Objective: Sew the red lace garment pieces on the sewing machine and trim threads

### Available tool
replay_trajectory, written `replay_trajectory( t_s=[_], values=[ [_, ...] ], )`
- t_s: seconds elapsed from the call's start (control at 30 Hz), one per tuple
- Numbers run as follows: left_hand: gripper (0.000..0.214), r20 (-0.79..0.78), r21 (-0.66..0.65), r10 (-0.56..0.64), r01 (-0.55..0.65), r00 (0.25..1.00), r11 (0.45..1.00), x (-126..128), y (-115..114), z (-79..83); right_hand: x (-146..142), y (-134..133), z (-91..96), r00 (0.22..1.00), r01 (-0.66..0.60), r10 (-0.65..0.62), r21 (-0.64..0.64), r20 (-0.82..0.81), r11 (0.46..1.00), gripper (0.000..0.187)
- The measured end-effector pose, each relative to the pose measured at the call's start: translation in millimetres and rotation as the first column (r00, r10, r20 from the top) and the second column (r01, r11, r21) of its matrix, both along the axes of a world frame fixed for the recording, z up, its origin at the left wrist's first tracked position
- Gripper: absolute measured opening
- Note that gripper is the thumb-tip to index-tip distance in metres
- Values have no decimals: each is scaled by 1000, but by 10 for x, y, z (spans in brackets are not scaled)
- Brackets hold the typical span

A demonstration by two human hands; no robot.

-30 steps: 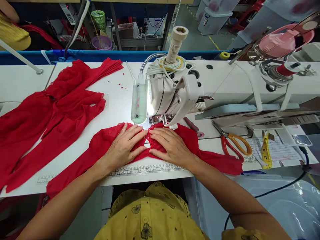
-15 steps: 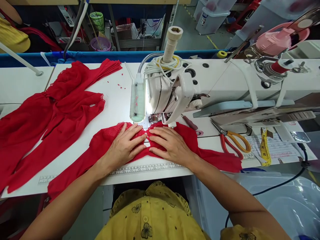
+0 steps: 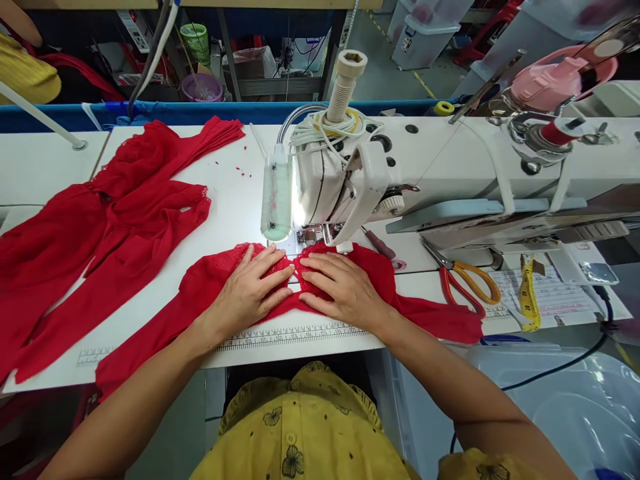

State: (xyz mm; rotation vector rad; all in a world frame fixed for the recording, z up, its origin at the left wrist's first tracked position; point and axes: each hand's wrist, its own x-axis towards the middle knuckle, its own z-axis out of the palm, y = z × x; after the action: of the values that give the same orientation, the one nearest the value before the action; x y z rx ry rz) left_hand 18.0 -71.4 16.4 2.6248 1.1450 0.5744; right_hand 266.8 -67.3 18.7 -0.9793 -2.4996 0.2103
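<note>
- the red lace-trimmed garment (image 3: 193, 287) lay spread on the white sewing table (image 3: 235, 200), just in front of the presser foot (image 3: 310, 236) of the sewing machine (image 3: 450, 157).
- the left hand (image 3: 245, 290) rested flat on the garment's left part, fingers loosely spread, pressing rather than pinching.
- the right hand (image 3: 345, 290) lay flat on the right part in the same way, its fingertips near the left hand's across a small gap in the cloth.
- the smoothing-out looked well along, by judgement: both lace-edged parts were laid close together. no finished seam could be made out at the gap, so any stitching there seemed yet to be done.
- a second heap of red cloth (image 3: 135, 180) lay apart on the left; whether it was finished could not be judged.
- the hands hid much of the lace, and the machine head covered the needle; it was unclear whether any cloth sat beneath the foot.
- the scissors (image 3: 447, 265) lay beside the right sleeve-like end; the writing on the paper (image 3: 570, 297) was too small to read.
</note>
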Motion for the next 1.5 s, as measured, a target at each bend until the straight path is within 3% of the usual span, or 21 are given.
replay_trajectory(
  t_s=[0.5, 0.67, 0.8, 0.97, 1.1, 1.5],
  values=[
    [47, 15, -62, 35, -34, 999, 997, 8, -13, 43, -4, -4, 9, 997, -11, 7, -45, -71, 999, 30],
    [48, -13, -86, 44, -45, 999, 995, -9, -43, 149, 10, -8, 149, 997, -35, 29, -70, -76, 997, 25],
    [35, 81, -13, 70, -69, 994, 998, 42, -79, 248, -52, 16, 260, 992, -13, 10, -24, -128, 1000, 23],
    [27, 41, 107, 13, -18, 999, 994, 101, -122, 101, -126, 50, 164, 999, -23, 23, 25, -31, 999, 26],
    [31, 14, 146, 21, -23, 1000, 989, 77, -163, -45, -104, 42, 32, 998, 13, -11, 44, -59, 999, 26],
    [31, -12, 138, 45, -43, 999, 990, 74, -151, -29, -66, 54, 9, 996, 36, -34, 23, -78, 999, 31]
  ],
)
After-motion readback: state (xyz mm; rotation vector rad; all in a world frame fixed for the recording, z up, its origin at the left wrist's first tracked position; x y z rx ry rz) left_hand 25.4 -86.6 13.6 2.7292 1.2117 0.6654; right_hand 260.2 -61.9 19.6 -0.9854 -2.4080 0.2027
